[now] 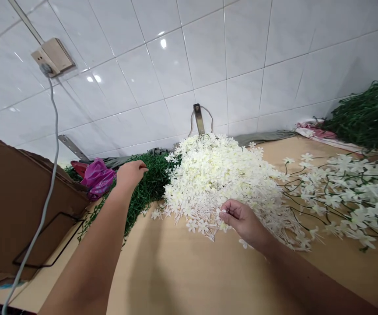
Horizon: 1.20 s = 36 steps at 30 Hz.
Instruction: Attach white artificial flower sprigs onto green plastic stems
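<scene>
A big heap of small white artificial flowers [218, 175] lies in the middle of the brown table [182, 267]. My right hand [241, 221] rests at the heap's near edge, fingers pinched on a white flower. My left hand [130, 173] reaches out over a pile of green plastic stems [146, 186] to the left of the heap, fingers curled down into the stems; what they grip is hidden.
Finished sprays of white flowers on green stems [349, 192] lie at the right. More green stems [369, 113] are piled at the far right by the tiled wall. A cardboard box [15, 205], a grey cable [44, 205] and a purple bag [97, 177] are at the left.
</scene>
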Each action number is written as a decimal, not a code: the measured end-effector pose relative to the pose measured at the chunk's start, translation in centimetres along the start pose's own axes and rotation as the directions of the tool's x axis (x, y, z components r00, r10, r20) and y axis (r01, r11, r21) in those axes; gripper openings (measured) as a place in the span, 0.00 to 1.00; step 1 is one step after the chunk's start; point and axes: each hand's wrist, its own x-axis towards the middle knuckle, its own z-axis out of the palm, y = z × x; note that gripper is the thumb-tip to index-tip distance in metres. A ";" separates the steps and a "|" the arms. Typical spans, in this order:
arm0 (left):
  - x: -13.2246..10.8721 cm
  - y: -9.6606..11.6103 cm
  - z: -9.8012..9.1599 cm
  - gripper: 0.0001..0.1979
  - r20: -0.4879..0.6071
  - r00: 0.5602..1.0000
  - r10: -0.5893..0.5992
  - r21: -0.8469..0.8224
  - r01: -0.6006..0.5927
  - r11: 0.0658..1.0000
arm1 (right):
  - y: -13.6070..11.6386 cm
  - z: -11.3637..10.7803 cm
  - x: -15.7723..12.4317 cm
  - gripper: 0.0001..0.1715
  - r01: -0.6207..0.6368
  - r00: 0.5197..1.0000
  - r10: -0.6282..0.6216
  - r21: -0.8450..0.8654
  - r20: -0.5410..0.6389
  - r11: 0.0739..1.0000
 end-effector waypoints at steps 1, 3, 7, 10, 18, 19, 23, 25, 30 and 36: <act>0.3 -0.5 -0.7 0.12 -0.015 1.000 -0.027 -0.003 0.027 1.000 | 0.1 -0.1 0.0 0.13 0.001 1.000 -0.001 -0.004 0.003 1.000; 0.8 -1.3 -2.1 0.13 -0.060 0.995 -0.077 -0.031 0.075 0.997 | 0.4 -0.2 0.1 0.13 0.013 1.000 -0.013 -0.004 0.007 1.000; 0.9 -2.2 -4.6 0.14 -0.213 0.962 -0.171 -0.232 0.120 0.965 | 0.7 -0.5 0.2 0.14 0.031 1.000 -0.031 0.012 0.003 0.999; -1.1 -0.7 -4.7 0.15 -0.243 0.948 -0.204 -0.569 0.031 0.822 | 0.4 -0.6 0.2 0.13 0.009 1.000 -0.009 0.053 0.002 0.999; -14.3 12.6 0.6 0.16 0.240 0.843 0.482 -0.964 0.146 0.224 | 0.0 -0.5 -0.1 0.15 -0.079 0.991 0.045 0.284 0.124 0.956; -15.3 13.6 1.1 0.17 0.268 0.809 0.522 -0.963 0.217 0.158 | 0.1 -0.6 -0.2 0.15 -0.093 0.985 0.040 0.316 0.170 0.944; -16.4 14.6 2.5 0.16 0.357 0.771 0.527 -0.912 0.410 0.017 | 0.3 -0.6 -0.3 0.16 -0.167 0.956 0.042 0.425 0.289 0.889; -16.2 14.3 3.0 0.16 0.372 0.780 0.503 -0.891 0.452 -0.042 | 0.3 -0.6 -0.3 0.15 -0.196 0.956 0.069 0.443 0.287 0.875; -16.2 14.3 3.9 0.15 0.376 0.763 0.526 -0.874 0.481 -0.073 | 0.2 -0.7 -0.2 0.15 -0.156 0.967 0.077 0.325 0.243 0.933; -16.7 15.0 3.1 0.15 0.329 0.743 0.583 -0.941 0.309 0.138 | 0.0 -0.1 -0.7 0.12 -0.018 0.973 -0.003 0.086 0.233 0.996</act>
